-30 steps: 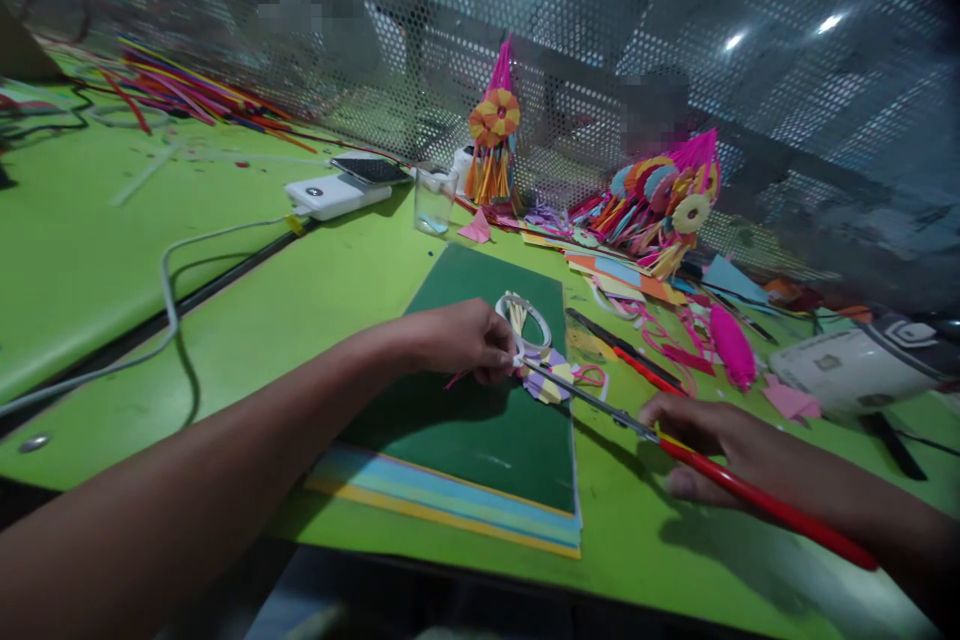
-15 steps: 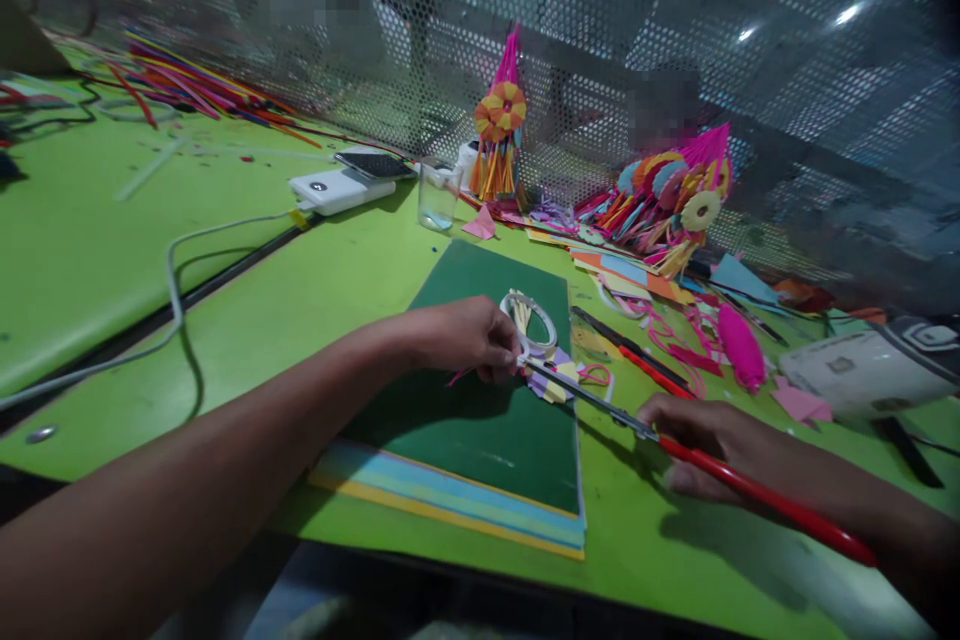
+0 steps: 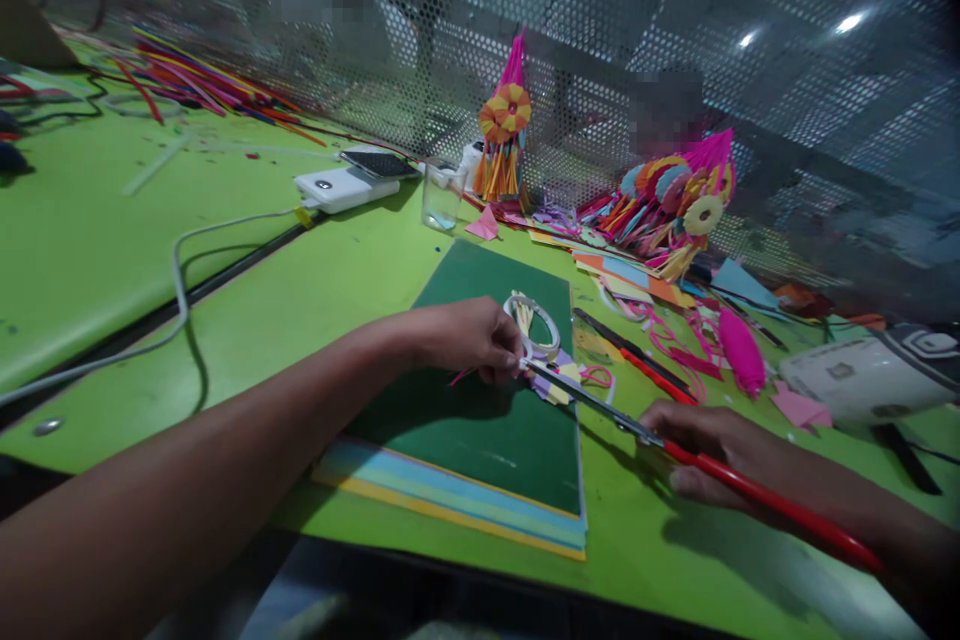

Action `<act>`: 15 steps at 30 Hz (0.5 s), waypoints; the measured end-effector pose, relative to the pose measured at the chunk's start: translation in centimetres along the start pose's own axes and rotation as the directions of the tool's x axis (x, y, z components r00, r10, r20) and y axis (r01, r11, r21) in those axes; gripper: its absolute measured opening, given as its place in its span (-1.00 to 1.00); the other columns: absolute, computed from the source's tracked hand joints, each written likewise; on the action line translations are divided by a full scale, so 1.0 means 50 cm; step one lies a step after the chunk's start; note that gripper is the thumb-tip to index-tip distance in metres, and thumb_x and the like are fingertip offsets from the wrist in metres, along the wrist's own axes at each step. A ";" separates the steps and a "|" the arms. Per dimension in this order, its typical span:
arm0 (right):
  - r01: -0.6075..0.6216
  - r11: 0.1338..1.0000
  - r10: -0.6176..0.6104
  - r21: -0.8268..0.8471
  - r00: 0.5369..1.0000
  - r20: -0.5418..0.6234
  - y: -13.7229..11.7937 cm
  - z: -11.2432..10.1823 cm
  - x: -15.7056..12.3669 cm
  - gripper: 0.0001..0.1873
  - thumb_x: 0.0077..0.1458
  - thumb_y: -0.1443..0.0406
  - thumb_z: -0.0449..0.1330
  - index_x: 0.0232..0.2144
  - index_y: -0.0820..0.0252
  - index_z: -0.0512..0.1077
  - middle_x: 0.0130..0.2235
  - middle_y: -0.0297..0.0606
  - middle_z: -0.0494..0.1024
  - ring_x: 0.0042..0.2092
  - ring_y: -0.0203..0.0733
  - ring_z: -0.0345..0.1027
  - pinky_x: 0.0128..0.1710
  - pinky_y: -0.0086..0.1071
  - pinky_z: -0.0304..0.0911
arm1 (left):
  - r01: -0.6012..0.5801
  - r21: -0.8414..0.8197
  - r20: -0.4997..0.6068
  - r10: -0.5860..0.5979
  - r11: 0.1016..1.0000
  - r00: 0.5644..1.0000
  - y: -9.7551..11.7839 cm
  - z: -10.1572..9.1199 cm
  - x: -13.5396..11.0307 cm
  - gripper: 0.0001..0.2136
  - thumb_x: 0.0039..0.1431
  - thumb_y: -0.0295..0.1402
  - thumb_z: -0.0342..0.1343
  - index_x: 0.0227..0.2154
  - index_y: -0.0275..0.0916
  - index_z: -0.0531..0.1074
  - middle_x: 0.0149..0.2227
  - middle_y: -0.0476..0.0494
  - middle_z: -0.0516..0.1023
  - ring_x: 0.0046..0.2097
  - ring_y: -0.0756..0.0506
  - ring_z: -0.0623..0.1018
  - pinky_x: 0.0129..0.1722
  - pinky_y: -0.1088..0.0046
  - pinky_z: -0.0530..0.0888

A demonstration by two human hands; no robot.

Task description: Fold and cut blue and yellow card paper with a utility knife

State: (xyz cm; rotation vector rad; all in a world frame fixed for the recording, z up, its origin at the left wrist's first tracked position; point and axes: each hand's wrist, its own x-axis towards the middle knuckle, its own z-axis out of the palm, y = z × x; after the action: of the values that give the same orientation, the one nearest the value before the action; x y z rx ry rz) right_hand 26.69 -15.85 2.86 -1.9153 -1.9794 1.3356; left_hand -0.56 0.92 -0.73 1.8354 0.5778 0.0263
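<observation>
My left hand (image 3: 469, 335) reaches across a dark green sheet (image 3: 487, 400) on top of a stack of coloured paper and pinches a small pink and white paper piece (image 3: 517, 360) at its fingertips. Long scissors (image 3: 675, 450) with red handles sit in my right hand (image 3: 701, 440), which rests on the green table, fingers curled round the handles. The blades point left and meet the pinched piece. Small purple and yellow cut-outs (image 3: 555, 380) and a white ring (image 3: 536, 320) lie just beyond my left fingers.
Finished pink and orange tasselled ornaments (image 3: 502, 135) (image 3: 675, 205) stand by the perforated metal screen. A glass (image 3: 440, 195), power bank (image 3: 341, 188) with cable, phone, red-handled tools (image 3: 637, 360), paper scraps and a white device (image 3: 862, 380) are spread over the green table (image 3: 300, 290). Coloured strips lie far left.
Both hands stay in place with the scissors at the paper piece. The camera has shifted slightly, nudging everything a little right and up.
</observation>
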 end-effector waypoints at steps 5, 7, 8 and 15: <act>0.000 1.000 -0.001 -0.029 1.000 -0.006 -0.001 0.005 0.004 -0.61 0.05 -0.03 0.21 -0.23 0.11 0.36 -0.42 -0.38 0.26 -0.39 -0.28 0.10 -0.41 -0.43 0.10 | 0.003 0.013 -0.007 -0.003 1.000 1.000 0.001 0.002 0.000 -0.90 0.10 -0.44 0.08 -0.46 -0.30 0.46 -0.51 -0.03 0.51 -0.44 0.02 0.47 -0.40 0.53 0.35; 0.003 0.999 -0.004 -0.045 0.999 -0.035 -0.002 0.007 0.004 -0.61 0.04 -0.02 0.22 -0.23 0.11 0.37 -0.42 -0.38 0.28 -0.39 -0.28 0.12 -0.41 -0.43 0.11 | 0.001 0.024 -0.003 -0.001 1.000 1.000 0.001 0.002 0.000 -0.90 0.10 -0.45 0.07 -0.46 -0.31 0.46 -0.51 -0.03 0.51 -0.44 0.02 0.46 -0.40 0.54 0.35; 0.005 0.999 -0.007 -0.054 0.998 -0.054 -0.003 0.008 0.004 -0.60 0.02 -0.02 0.23 -0.22 0.11 0.38 -0.42 -0.37 0.29 -0.39 -0.27 0.14 -0.40 -0.43 0.12 | -0.002 0.027 0.001 0.002 1.000 1.000 0.001 0.001 -0.001 -0.90 0.10 -0.45 0.07 -0.45 -0.31 0.46 -0.51 -0.03 0.51 -0.44 0.02 0.46 -0.40 0.54 0.35; -0.009 0.990 -0.007 -0.144 0.994 -0.108 0.002 0.010 0.003 -0.59 0.00 -0.01 0.24 -0.18 0.11 0.41 -0.38 -0.33 0.40 -0.36 -0.21 0.25 -0.36 -0.39 0.20 | 0.002 0.017 0.006 -0.002 1.000 1.000 0.003 0.002 -0.002 -0.91 0.09 -0.46 0.07 -0.47 -0.29 0.45 -0.51 -0.04 0.51 -0.45 0.01 0.46 -0.41 0.51 0.36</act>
State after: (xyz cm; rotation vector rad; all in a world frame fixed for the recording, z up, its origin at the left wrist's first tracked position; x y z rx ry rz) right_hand 26.45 -15.97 2.39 -2.0028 -2.0740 1.0902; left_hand -0.55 0.78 -0.58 1.8506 0.5771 0.0148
